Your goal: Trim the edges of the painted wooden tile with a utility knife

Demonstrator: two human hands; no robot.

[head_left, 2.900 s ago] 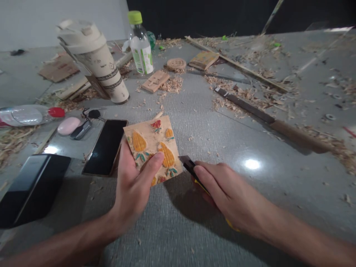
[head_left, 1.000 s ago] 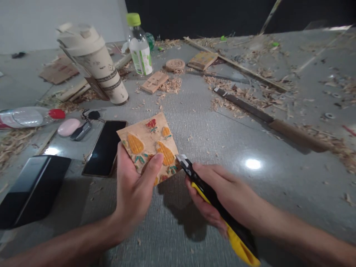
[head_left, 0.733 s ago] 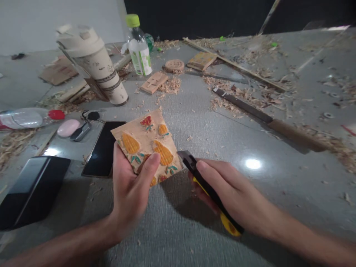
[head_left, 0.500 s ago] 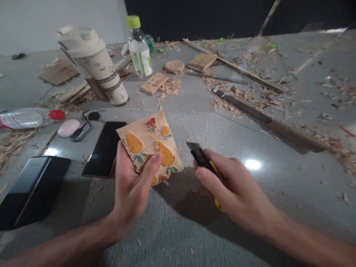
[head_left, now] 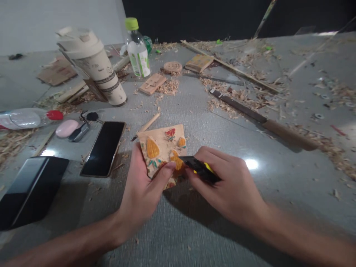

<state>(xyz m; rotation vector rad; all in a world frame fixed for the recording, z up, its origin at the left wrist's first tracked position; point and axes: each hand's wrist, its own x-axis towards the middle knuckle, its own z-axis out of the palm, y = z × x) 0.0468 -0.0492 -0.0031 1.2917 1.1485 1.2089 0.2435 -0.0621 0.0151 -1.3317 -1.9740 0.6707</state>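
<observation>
Here the left hand (head_left: 144, 183) grips the painted board (head_left: 164, 142) over the bench (head_left: 194, 122), well short of the far edge, thumb across its face, presumably to steady it. The right hand (head_left: 226, 180), closed round the cutter (head_left: 204, 170), angles the blade over the board's right side; contact can't be told. The tumbler (head_left: 96, 66) stands farther back, perhaps for elbow room.

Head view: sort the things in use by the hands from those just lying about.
In use:
- panel, in the left hand
- knife, in the right hand

Held by neither hand, so probably just lying about:
- phone
- tumbler
- green-capped bottle
- red-capped bottle
</observation>
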